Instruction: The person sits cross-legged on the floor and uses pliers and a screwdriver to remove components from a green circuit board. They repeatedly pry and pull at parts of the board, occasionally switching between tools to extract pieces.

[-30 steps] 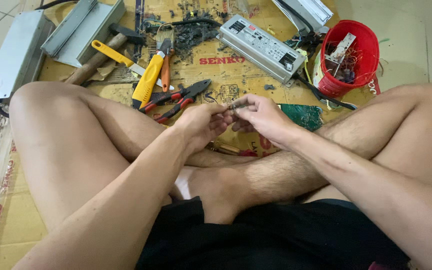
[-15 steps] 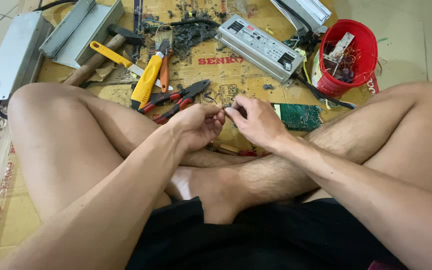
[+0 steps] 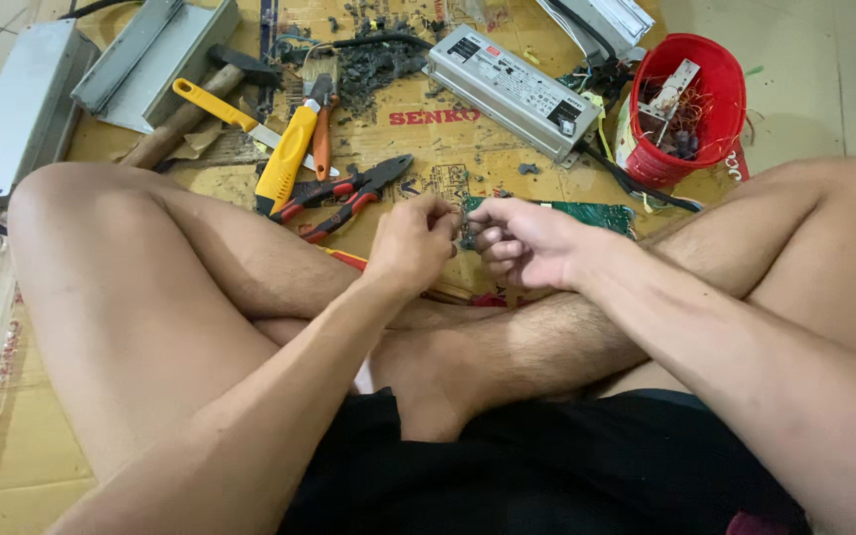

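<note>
Crossed bare legs are seen in the foreground, above which the left hand (image 3: 410,243) and the right hand (image 3: 527,241) are brought together. A small dark component (image 3: 467,235) is pinched between the fingertips of both hands, just over the near edge of a green circuit board (image 3: 587,213) lying on the cardboard sheet (image 3: 418,139); what kind of part it is cannot be told. Just beyond the left hand, red-handled pliers (image 3: 349,188) are laid beside a yellow-handled tool (image 3: 284,163). Farther back, a grey metal power supply box (image 3: 507,89) is set at an angle, and a red plastic bucket (image 3: 688,104) filled with wire scraps is placed to its right. At the far left, grey metal housings (image 3: 22,104) are spread along the sheet's edge.
</note>
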